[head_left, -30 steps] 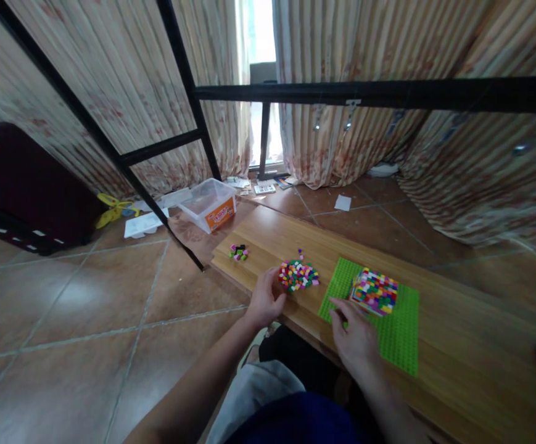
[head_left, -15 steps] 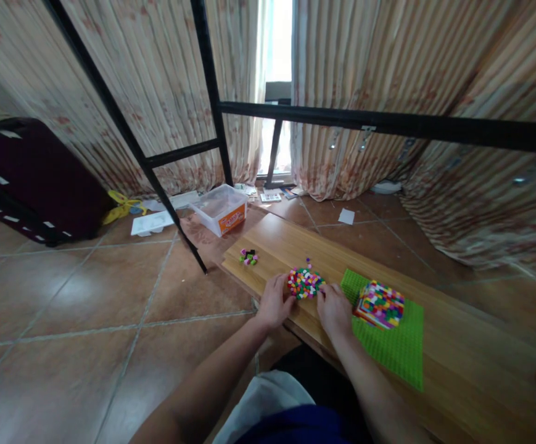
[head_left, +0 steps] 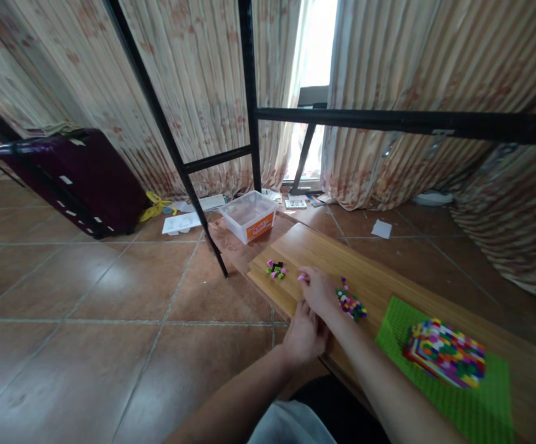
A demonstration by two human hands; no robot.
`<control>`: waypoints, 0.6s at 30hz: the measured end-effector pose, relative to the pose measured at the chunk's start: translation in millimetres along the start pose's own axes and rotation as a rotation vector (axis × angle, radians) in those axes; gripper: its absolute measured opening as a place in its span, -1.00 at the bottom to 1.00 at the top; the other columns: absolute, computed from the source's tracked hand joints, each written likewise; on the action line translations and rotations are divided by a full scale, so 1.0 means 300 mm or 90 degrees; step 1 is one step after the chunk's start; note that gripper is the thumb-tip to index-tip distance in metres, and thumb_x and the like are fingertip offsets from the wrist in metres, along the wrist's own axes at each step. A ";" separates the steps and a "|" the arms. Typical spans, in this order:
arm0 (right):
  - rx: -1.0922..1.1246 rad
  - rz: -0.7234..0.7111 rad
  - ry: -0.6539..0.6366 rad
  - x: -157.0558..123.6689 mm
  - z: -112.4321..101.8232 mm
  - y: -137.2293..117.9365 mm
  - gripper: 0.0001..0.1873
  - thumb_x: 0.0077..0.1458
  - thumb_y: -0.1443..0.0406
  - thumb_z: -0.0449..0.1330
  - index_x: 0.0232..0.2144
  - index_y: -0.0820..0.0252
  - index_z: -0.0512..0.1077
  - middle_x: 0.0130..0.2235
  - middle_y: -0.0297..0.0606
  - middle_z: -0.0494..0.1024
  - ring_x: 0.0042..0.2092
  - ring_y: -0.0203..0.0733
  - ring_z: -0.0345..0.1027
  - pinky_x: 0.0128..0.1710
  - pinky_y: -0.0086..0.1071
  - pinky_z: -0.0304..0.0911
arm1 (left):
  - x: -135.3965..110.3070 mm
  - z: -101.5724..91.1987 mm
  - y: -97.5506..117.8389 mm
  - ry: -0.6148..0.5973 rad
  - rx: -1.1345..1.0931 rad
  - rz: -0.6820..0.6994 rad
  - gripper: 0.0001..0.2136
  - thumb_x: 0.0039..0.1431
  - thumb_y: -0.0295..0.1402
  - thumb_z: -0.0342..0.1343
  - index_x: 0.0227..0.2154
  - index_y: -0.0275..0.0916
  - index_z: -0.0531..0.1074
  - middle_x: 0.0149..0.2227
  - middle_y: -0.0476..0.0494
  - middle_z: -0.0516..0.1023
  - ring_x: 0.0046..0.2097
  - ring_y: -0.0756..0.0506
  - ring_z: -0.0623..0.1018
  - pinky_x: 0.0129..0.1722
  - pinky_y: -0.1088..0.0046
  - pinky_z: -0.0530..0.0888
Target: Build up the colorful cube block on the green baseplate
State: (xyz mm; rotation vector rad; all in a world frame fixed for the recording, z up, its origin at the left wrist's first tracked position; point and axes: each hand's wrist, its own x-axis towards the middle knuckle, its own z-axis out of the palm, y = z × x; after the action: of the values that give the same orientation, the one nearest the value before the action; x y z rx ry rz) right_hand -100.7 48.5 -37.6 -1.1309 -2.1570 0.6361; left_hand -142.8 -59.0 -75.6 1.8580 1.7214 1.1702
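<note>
My right hand (head_left: 317,290) reaches across my left wrist area, pinching a small pink toy brick (head_left: 301,277) just above the wooden board. Beneath it, my left hand (head_left: 303,333) rests at the board's near edge beside the brick pile, its fingers loosely apart and partly covered by my right forearm. The pile of small coloured bricks (head_left: 351,306) shows to the right of my right wrist, partly hidden. A little group of pink, green and black bricks (head_left: 276,270) lies to the left. On a green baseplate (head_left: 494,394) stands a multicoloured block built of bricks (head_left: 448,354).
The long wooden board (head_left: 323,246) runs from the middle to the lower right. Beyond its far left end sits a clear plastic box (head_left: 249,217) with an orange label. Black metal bars (head_left: 388,117) cross in front of the curtains. A purple suitcase (head_left: 78,185) stands at left.
My right hand has moved left from the pile, over my left hand, with a pink brick in its fingers. The view has turned left, so everything sits further right.
</note>
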 end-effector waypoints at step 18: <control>0.087 0.069 0.109 -0.709 -0.265 0.034 -0.74 0.25 0.22 0.09 -0.14 -0.03 0.57 -0.13 -0.19 0.65 -0.12 -0.07 0.57 -0.12 -0.20 0.51 | 0.010 -0.019 0.005 0.024 -0.038 -0.038 -0.63 0.07 -0.54 0.19 -0.04 -0.19 0.40 0.12 -0.25 0.41 0.18 -0.24 0.41 0.21 0.01 0.40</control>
State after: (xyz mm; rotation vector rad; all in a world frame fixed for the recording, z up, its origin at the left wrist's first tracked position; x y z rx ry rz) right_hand 55.9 -115.7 -51.7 -1.1895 -1.8888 0.6971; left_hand -146.5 -57.9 -70.2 1.7492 1.7297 1.2264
